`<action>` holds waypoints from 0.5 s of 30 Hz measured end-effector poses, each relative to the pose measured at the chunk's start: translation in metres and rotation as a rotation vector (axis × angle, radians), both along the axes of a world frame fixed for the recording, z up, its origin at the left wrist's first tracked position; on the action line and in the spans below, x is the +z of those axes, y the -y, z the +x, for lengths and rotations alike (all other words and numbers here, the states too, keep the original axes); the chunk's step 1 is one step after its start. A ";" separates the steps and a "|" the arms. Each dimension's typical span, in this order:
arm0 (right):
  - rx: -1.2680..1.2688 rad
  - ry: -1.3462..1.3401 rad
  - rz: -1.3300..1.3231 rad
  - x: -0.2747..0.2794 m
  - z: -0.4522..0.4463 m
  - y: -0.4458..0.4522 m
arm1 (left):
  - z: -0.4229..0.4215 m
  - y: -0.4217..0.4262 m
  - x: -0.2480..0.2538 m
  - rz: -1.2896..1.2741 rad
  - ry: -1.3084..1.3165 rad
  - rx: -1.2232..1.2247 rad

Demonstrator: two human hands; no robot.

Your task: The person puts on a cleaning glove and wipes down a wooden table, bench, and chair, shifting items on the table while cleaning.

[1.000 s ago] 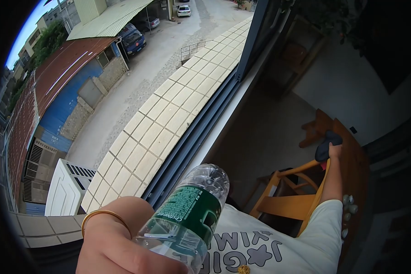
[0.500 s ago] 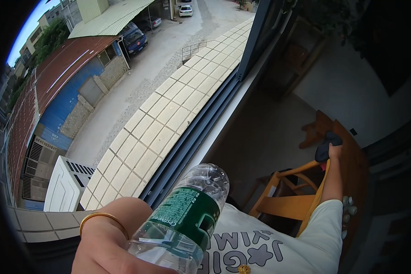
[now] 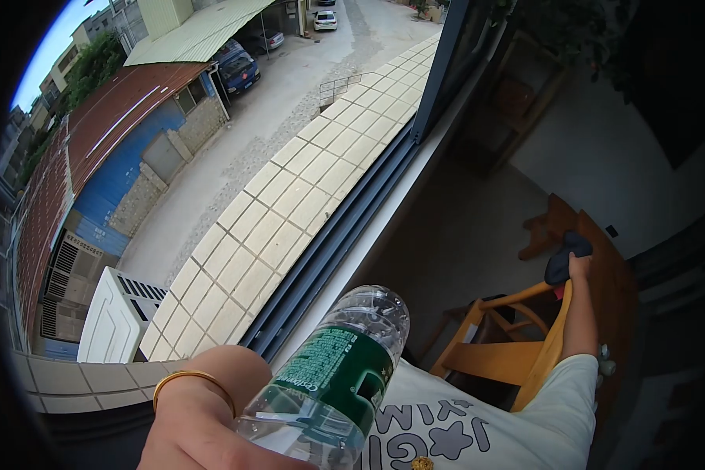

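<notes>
Close at the bottom, my left hand [image 3: 219,446], with a gold bangle at the wrist, is closed at the lower end of a clear plastic bottle [image 3: 329,368]. Its fingers are partly hidden by the hand itself and the frame edge. The bottle has a green label and leans up and right, over the inner window sill. Far to the right, my right hand [image 3: 579,265] is stretched out and closed on a dark cloth-like thing [image 3: 560,258] at the top of a wooden chair [image 3: 497,360]. Exactly what that dark thing is, I cannot make out.
A dark window track [image 3: 345,215] and window frame [image 3: 439,78] run diagonally beside a tiled outer ledge [image 3: 290,196]. Below are a street, parked vehicles and a white outdoor unit [image 3: 113,321]. A wooden table [image 3: 603,235] stands indoors behind the chair.
My left hand and the bottle have shifted slightly right and down in view. The whole scene has drifted a little right as well, the right hand with it. Both grips look the same.
</notes>
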State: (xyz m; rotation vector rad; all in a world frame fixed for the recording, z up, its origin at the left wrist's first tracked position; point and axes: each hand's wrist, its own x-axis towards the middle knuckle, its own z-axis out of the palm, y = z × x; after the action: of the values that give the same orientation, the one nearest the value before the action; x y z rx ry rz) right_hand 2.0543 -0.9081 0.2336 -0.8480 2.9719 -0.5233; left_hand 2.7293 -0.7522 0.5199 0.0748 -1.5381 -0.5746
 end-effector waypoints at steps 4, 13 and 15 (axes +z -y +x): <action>0.058 -0.010 -0.043 -0.016 -0.016 0.000 | -0.003 0.018 0.001 0.012 0.106 -0.091; 0.161 0.142 -0.210 -0.029 -0.018 -0.016 | -0.022 0.050 -0.006 -0.068 0.221 -0.270; 0.192 0.129 -0.214 -0.030 -0.013 -0.023 | -0.049 0.076 -0.011 -0.127 0.197 -0.381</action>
State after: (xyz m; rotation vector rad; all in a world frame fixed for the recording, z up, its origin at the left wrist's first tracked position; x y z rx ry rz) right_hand 2.0411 -0.8849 0.2037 -1.0574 2.7156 -0.8614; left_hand 2.6804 -0.8283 0.5084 -0.2717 -1.7916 -0.7851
